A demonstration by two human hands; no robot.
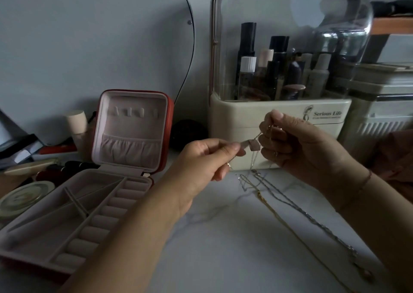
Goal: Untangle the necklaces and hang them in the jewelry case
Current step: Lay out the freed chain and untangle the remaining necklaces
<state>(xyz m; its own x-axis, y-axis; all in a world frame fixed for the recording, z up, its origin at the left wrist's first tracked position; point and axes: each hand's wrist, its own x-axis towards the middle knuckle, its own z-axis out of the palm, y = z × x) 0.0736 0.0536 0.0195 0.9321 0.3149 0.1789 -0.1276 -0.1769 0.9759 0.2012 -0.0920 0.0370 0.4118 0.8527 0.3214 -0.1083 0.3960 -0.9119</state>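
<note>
Pink square pendant [254,146] hangs between our hands. Our left hand [207,158] pinches its chain [260,134] just beside it, and our right hand [297,145] pinches higher. Pulling apart could tighten the tangle or snap a link, well apart from the open jewelry case [134,122].

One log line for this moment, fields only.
stage: untangling | left hand: pinches necklaces | right hand: grips necklaces | jewelry case: open, hooks bare

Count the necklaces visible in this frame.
3 that I can make out: a thin pendant chain pinched between the left hand and right hand; a gold chain and a silver chain lying on the marble tabletop below. The strands tangle, so another may be hidden.
</note>
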